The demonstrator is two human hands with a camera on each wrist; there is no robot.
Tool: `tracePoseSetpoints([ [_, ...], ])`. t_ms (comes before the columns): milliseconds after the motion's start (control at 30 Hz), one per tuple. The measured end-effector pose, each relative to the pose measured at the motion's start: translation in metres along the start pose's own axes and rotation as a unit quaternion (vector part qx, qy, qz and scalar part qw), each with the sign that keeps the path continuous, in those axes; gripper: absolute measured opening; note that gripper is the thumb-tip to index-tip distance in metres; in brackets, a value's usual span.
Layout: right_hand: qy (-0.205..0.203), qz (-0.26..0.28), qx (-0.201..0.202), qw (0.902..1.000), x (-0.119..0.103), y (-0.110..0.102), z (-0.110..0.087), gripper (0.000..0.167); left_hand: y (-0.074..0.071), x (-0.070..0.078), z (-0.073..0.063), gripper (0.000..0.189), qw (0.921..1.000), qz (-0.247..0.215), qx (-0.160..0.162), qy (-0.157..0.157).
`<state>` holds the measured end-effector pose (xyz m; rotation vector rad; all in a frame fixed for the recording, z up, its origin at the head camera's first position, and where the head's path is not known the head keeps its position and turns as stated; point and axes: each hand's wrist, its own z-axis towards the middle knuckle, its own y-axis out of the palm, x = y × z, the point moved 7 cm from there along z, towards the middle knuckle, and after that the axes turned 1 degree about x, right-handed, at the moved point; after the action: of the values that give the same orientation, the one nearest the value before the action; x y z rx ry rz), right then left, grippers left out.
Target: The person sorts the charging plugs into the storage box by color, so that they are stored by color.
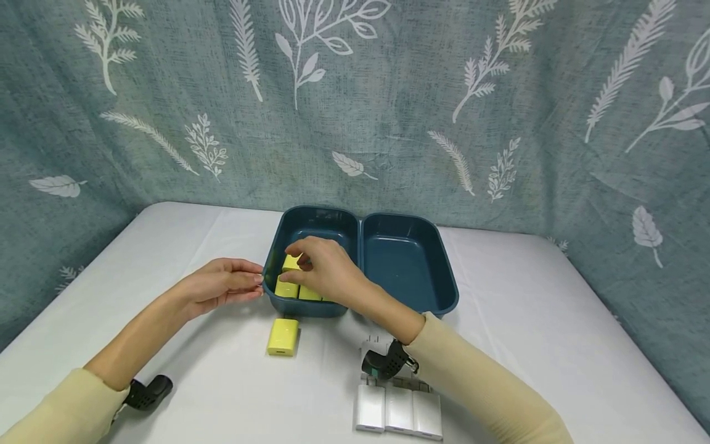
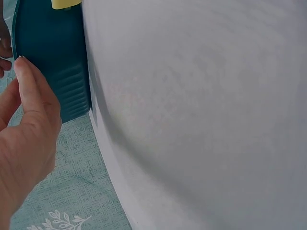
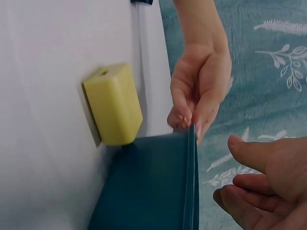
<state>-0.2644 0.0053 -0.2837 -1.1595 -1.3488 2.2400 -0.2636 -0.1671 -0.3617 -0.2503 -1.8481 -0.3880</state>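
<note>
Two dark blue bins stand side by side in the head view. My left hand is at the outer rim of the left bin, its fingertips pinching that rim in the right wrist view. Over the same bin hangs my right hand, thumb and forefinger apart with nothing seen between them. Several yellow charger plugs lie inside the left bin, partly hidden by the right hand. One more yellow charger plug lies on the table before it, seen close in the right wrist view.
The right bin shows a bare floor. Several white charger plugs lie in rows at the table's front, partly under my right forearm. A leaf-patterned curtain hangs behind the white table.
</note>
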Motion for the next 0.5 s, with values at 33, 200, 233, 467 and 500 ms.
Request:
tracePoseSetpoints([
  [33,-0.004,0.003,0.0,1.0,-0.002,0.0,-0.002,0.043,0.0,0.0,0.0,0.037,1.0,-0.001,-0.001,0.0],
  [200,-0.033,0.016,-0.001,0.9993,-0.011,0.0,-0.015,0.04,-0.001,0.0,0.001,0.035,1.0,0.002,-0.002,0.002],
  [233,-0.038,0.019,-0.002,0.9991,-0.012,0.001,-0.017,0.04,-0.001,0.0,0.001,0.035,1.0,0.004,-0.001,0.002],
  [467,-0.066,0.015,-0.016,0.9975,-0.02,0.007,-0.034,0.042,-0.003,-0.001,0.003,0.035,1.0,0.008,0.001,0.002],
  [500,-0.071,0.011,-0.019,0.9972,-0.021,0.008,-0.037,0.042,-0.003,-0.001,0.003,0.035,1.0,0.009,0.001,0.001],
])
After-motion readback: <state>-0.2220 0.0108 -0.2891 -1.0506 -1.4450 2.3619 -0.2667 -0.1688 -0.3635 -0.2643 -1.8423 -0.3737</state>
